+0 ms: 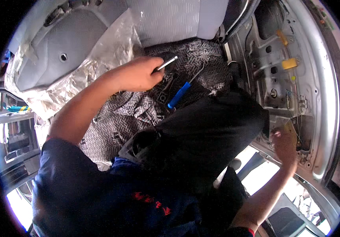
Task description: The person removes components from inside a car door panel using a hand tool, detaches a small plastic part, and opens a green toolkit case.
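Observation:
My left hand (142, 74) is closed around a silver metal rod (167, 63), whose bare end sticks out past the thumb to the right; the rest is hidden in the fist. Below and to the right of it, a blue-handled tool with a thin metal shaft, like a screwdriver (179, 95), lies on the dark patterned cloth (114, 128), touched by neither hand. Over on the right, my right hand (284, 140) reaches to the lower part of a stripped car door (280, 85). Its fingers are blurred against the metal, so I cannot make out their grip.
Crumpled clear plastic (110, 51) covers part of a grey seat or panel (73, 43) at the upper left. The door's bare inner metal has holes, rods and a yellow block (289, 63). My black-trousered leg (217, 122) lies between the cloth and the door.

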{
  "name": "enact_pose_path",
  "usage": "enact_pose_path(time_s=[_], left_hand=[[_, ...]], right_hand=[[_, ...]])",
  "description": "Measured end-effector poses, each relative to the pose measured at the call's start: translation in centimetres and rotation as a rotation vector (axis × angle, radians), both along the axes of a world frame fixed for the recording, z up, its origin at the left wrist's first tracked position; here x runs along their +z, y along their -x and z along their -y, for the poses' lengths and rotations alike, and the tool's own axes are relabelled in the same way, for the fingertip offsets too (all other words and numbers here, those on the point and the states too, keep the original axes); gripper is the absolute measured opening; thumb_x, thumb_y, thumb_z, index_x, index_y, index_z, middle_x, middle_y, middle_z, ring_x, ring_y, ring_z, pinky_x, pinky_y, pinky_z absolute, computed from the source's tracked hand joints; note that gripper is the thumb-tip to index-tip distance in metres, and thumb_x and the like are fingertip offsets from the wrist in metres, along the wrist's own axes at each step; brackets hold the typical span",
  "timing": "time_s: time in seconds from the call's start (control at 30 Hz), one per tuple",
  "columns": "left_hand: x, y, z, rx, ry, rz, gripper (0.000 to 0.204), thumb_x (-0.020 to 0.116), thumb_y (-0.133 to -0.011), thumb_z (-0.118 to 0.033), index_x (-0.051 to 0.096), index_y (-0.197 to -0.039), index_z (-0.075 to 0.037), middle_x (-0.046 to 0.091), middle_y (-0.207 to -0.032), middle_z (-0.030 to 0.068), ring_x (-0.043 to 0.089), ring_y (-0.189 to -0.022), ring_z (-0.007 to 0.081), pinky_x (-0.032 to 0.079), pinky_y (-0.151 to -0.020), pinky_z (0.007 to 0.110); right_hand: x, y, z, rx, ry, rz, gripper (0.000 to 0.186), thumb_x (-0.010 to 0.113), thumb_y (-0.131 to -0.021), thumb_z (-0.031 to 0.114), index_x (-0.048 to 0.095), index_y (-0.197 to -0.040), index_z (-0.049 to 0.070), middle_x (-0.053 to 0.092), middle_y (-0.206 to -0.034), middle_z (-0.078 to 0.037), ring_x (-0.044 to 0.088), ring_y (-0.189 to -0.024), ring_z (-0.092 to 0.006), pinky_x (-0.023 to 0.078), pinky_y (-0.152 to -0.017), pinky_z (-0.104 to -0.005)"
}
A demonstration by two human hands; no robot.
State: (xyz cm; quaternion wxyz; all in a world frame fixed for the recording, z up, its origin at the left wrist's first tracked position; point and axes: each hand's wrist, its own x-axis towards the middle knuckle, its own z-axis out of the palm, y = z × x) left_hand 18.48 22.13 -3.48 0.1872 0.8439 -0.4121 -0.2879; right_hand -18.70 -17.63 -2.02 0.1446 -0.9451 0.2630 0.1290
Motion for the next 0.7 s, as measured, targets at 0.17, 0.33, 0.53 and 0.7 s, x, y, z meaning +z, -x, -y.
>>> enact_pose_path(time_s=[0.17,0.33,0.53,0.7], left_hand=[[-2.8,0.3,0.0,-0.066,-0.101,0.087,0.03,0.063,-0.091,-0.023,0.063,-0.107,0.002,0.07,-0.099,0.0265,0.067,-0.101,0.0465,0.053,-0.089,0.055],[-3.2,-0.7,-1.2,-0.123,-0.123,0.145,0.031,0.068,-0.089,-0.022,0.064,-0.109,0.001,0.07,-0.1,0.0257,0.068,-0.1,0.0449,0.054,-0.087,0.054],[-2.1,-0.4,-5.7,-0.017,-0.069,0.105,0.03,0.071,-0.088,-0.02,0.063,-0.11,0.0,0.069,-0.096,0.0263,0.068,-0.094,0.0453,0.054,-0.083,0.053],[-2.7,0.4,-7.6,0.018,-0.089,-0.029,0.031,0.068,-0.087,-0.018,0.062,-0.109,0.004,0.069,-0.09,0.0275,0.07,-0.089,0.045,0.055,-0.081,0.052]], right_hand=[[8.9,-11.2,-11.3,-0.174,-0.506,0.555,0.025,0.063,-0.098,0.01,0.066,-0.122,0.003,0.073,-0.105,-0.014,0.074,-0.092,-0.0203,0.058,-0.079,-0.0367],[6.5,-20.9,-17.2,0.328,-0.335,0.37,0.02,0.07,-0.09,0.016,0.072,-0.106,0.003,0.073,-0.098,-0.02,0.073,-0.093,-0.0353,0.056,-0.085,-0.0418],[2.6,-27.3,-20.5,0.382,-0.287,0.21,0.025,0.074,-0.087,0.027,0.078,-0.099,0.005,0.074,-0.1,-0.021,0.071,-0.098,-0.0387,0.056,-0.091,-0.045],[-2.5,-29.1,-21.4,0.304,-0.327,0.232,0.021,0.073,-0.088,0.025,0.078,-0.098,0.006,0.074,-0.099,-0.02,0.071,-0.097,-0.0391,0.056,-0.09,-0.0455]])
